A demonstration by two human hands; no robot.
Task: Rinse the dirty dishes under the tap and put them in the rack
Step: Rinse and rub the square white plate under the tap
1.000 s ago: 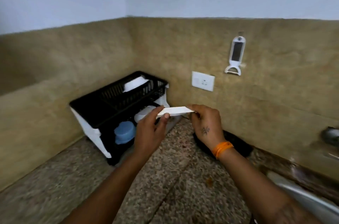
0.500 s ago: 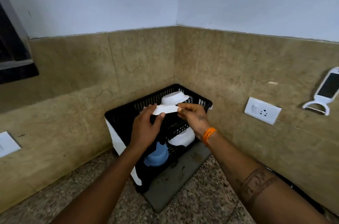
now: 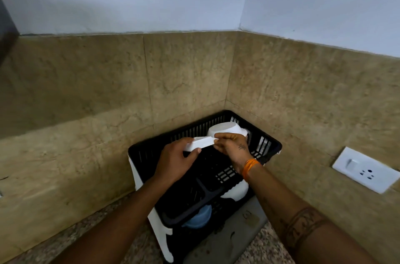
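Head view: the left hand (image 3: 175, 161) and right hand (image 3: 232, 147) each pinch one end of a white plate (image 3: 200, 143), held edge-on above the top tier of the black rack (image 3: 269, 144). A white bowl (image 3: 225, 128) lies overturned at that tier's back edge; below, a blue bowl (image 3: 200, 218) sits at the lower tier's front, and the rack stands in the counter's (image 3: 263, 248) back corner.

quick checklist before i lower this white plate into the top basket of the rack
1. Grip: left hand and right hand each pinch an end of the flat white plate: ok.
2. Plate above the black slatted top basket: ok.
3. Landing spot: dark basket floor under plate looks free: ok.
4. Clearance from the white bowl behind: close, cannot tell.
5. Plate rinsed clean: cannot tell.
6. Lower tier already holds a blue bowl: ok, not in the way.
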